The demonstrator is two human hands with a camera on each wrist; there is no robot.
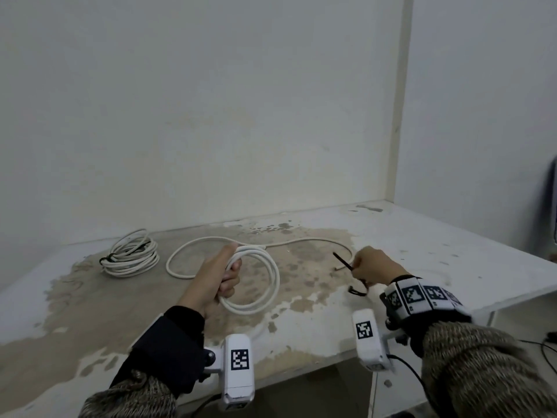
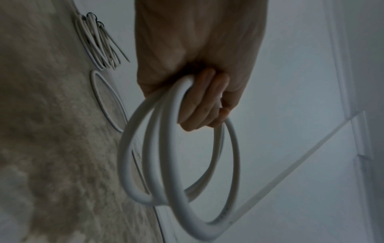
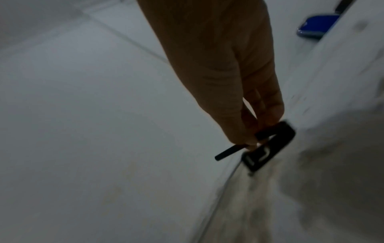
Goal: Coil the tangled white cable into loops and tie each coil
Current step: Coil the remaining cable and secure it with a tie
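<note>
On the stained tabletop (image 1: 90,342) one tied coil (image 1: 131,254) lies — left hand (image 1: 215,279) clenches fresh loops (image 1: 259,285), right hand (image 1: 372,267) pinches a black tie (image 1: 343,262), likely for binding.

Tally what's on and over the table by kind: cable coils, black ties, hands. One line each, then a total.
Cable coils: 2, the tied coil lying on the table and the loose coil gripped by the left hand.
Black ties: 2, one around the tied coil, one black tie pinched in the right hand.
Hands: 2.
Total: 6.
</note>
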